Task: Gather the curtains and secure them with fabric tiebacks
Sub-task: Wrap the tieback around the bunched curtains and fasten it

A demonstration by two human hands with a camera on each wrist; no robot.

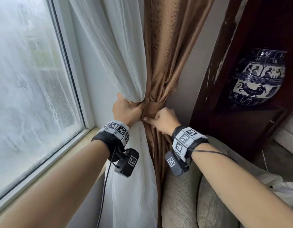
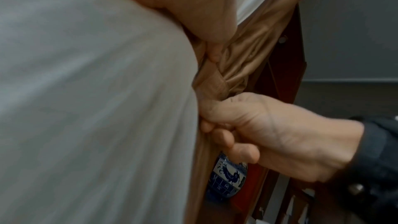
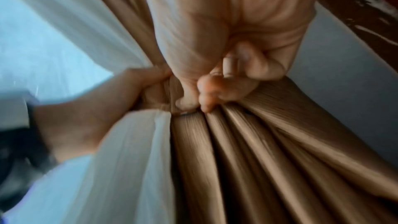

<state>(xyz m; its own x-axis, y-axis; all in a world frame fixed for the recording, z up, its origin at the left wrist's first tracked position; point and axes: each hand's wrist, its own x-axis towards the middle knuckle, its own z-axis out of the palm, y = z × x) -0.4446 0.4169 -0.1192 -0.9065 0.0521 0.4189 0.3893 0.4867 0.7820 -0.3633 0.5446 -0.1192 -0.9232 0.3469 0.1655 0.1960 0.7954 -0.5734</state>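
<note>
A white sheer curtain (image 1: pixel 119 60) and a pleated brown curtain (image 1: pixel 172 46) hang bunched together beside the window. A brown fabric tieback (image 1: pixel 156 104) wraps the brown curtain at its waist; the left wrist view shows it as a flat band (image 2: pixel 213 83). My left hand (image 1: pixel 142 105) grips the gathered curtains from the left at tieback height, fingers curled round the fabric. My right hand (image 1: pixel 149 120) pinches the tieback's lower edge between thumb and forefinger (image 3: pixel 204 103), just right of the left hand (image 3: pixel 133 91). The tieback's ends are hidden.
The window (image 1: pixel 27 79) and its sill (image 1: pixel 43 170) lie to the left. A dark red wooden cabinet (image 1: pixel 216 79) holding a blue-and-white vase (image 1: pixel 257 78) stands close on the right. Beige sofa cushions (image 1: pixel 183 195) sit below the curtains, with a white plastic bag (image 1: pixel 284 186) at far right.
</note>
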